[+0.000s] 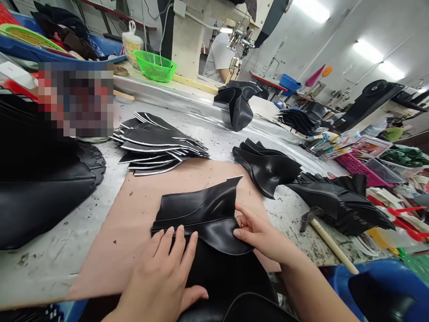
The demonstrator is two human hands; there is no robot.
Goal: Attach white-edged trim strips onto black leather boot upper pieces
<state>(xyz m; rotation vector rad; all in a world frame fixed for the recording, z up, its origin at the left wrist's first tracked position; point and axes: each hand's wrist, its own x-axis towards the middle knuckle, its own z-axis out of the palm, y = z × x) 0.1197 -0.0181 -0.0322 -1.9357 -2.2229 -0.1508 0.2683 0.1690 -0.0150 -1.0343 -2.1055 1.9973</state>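
Note:
A black leather piece (197, 201) with a seam running across it lies on a tan sheet (110, 241) in front of me. My left hand (164, 264) rests on its near edge, fingers stretched out along the seam. At the right edge my right hand (251, 230) pinches the leather between thumb and fingers. More black leather (228, 273) hangs below, over the table's front edge. Beyond the tan sheet is a stack of black pieces with white edges (157, 138). Another pile of curved black pieces (268, 165) sits to the right.
A hammer (330, 241) with a wooden handle lies at right, beside a further leather pile (342, 201). A sewing machine (191, 40) stands at the back, near a green basket (156, 67). Large black leather pieces (43, 197) fill the left. A person (216, 58) is behind the machine.

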